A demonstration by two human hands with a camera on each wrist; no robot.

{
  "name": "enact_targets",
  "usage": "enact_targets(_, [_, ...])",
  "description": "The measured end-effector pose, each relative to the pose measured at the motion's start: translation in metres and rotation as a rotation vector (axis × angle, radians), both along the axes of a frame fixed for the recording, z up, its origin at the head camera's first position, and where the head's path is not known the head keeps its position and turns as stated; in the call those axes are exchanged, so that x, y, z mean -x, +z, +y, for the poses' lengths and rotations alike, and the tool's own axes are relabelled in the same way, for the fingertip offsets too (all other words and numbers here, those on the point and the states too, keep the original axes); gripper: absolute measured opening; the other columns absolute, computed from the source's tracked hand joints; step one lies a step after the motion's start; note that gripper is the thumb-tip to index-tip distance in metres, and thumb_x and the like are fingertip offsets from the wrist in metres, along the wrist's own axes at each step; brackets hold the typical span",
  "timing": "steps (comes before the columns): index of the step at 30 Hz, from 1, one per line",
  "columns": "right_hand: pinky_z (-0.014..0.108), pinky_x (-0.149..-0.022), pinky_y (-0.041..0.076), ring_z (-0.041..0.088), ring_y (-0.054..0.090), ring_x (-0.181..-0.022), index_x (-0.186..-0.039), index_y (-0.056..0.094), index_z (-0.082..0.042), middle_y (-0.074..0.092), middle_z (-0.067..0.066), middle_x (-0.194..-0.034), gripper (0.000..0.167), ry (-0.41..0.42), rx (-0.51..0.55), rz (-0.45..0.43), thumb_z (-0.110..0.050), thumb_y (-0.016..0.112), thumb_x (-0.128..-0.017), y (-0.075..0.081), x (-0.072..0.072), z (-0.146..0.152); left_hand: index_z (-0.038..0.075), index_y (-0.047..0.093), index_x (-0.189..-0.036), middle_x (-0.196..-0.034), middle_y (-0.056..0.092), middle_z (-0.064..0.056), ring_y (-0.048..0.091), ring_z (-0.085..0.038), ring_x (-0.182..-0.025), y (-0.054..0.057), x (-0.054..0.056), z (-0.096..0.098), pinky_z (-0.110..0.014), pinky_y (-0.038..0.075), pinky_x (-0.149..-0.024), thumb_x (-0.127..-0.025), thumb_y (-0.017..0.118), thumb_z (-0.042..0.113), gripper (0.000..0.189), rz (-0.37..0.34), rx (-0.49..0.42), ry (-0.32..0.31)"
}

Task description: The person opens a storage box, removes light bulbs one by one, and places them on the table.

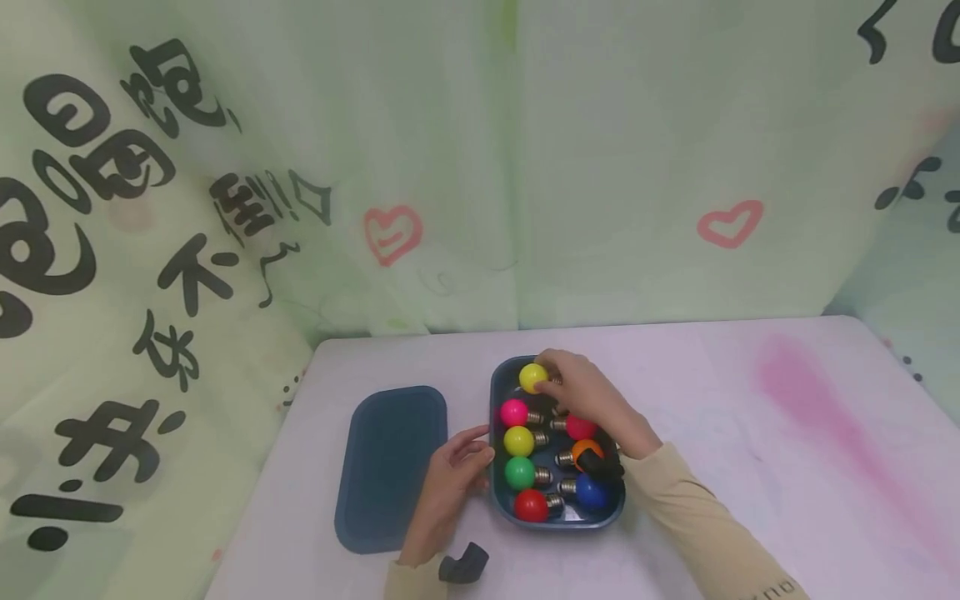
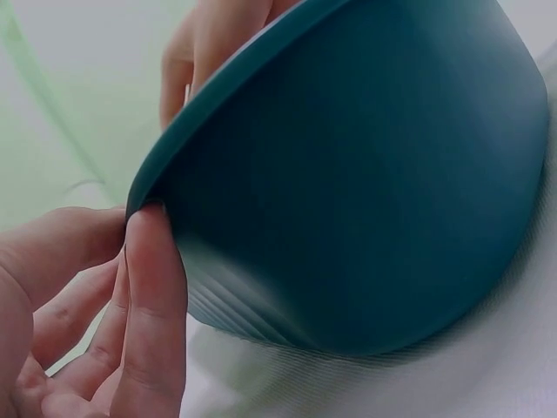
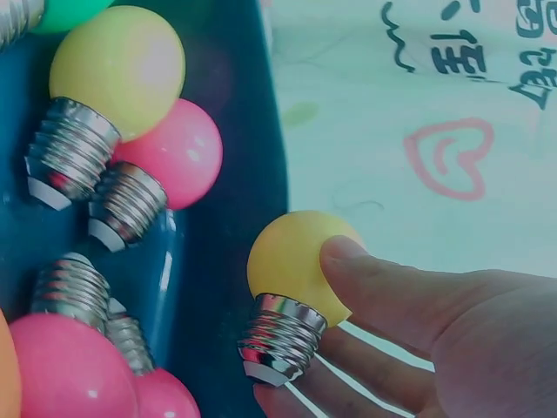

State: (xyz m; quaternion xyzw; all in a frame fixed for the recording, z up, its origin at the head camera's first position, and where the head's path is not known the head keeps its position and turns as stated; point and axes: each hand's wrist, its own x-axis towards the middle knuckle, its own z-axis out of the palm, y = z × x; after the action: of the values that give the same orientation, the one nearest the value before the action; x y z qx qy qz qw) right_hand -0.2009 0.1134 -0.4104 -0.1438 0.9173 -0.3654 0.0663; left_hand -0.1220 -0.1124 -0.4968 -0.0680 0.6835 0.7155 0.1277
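A deep blue tray (image 1: 504, 518) on the table holds several colored light bulbs with silver screw bases. At its far end my right hand (image 1: 588, 390) pinches a yellow bulb (image 3: 287, 252) by the globe, thumb on one side and fingers on the other. My left hand (image 1: 452, 473) grips the tray's left side; in the left wrist view the thumb and a finger pinch the tray rim (image 2: 222, 83). Down the tray's left side lie a pink bulb (image 1: 513, 412), another yellow bulb (image 1: 518, 441), a green bulb (image 1: 519, 472) and a red bulb (image 1: 531, 505).
A flat blue lid or shallow tray (image 1: 390, 467) lies left of the bulb tray, beside my left forearm. On the right row sit an orange bulb (image 1: 585, 451) and a blue bulb (image 1: 591, 493). A pale printed curtain (image 1: 600, 167) hangs behind the table.
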Motion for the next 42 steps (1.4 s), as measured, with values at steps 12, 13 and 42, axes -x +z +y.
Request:
enact_targets(12, [0.052,-0.096,0.051,0.036,0.061,-0.110,-0.129,0.059,0.001,0.064,0.019,-0.122,0.041,-0.034,-0.012,0.052,-0.014,0.070,-0.092,0.009,-0.013,0.022,0.014,0.060,-0.135,-0.113,0.063,-0.007,0.060,-0.016,-0.097,0.001,0.000,0.000,-0.028,0.055,-0.074,-0.090,0.074,0.030,0.050,-0.004,0.024,-0.005])
enact_targets(13, [0.052,-0.096,0.051,0.037,0.060,-0.111,-0.129,0.059,0.001,0.064,0.019,-0.122,0.041,-0.037,-0.013,0.055,-0.013,0.070,-0.092,0.010,-0.013,0.024,0.014,0.060,-0.135,-0.113,0.063,-0.007,0.060,-0.016,-0.097,0.001,-0.001,0.000,-0.028,0.055,-0.074,-0.090,0.074,0.030,0.050,-0.003,0.022,-0.005])
enact_targets(42, [0.057,-0.092,0.051,0.044,0.060,-0.107,-0.124,0.058,0.006,0.063,0.026,-0.119,0.039,-0.120,-0.026,0.167,-0.004,0.071,-0.089,-0.003,-0.012,0.093,0.013,0.060,-0.134,-0.110,0.063,-0.006,0.061,-0.016,-0.095,-0.002,0.000,-0.001,-0.028,0.054,-0.071,-0.089,0.074,0.027,0.049,-0.005,0.001,0.001])
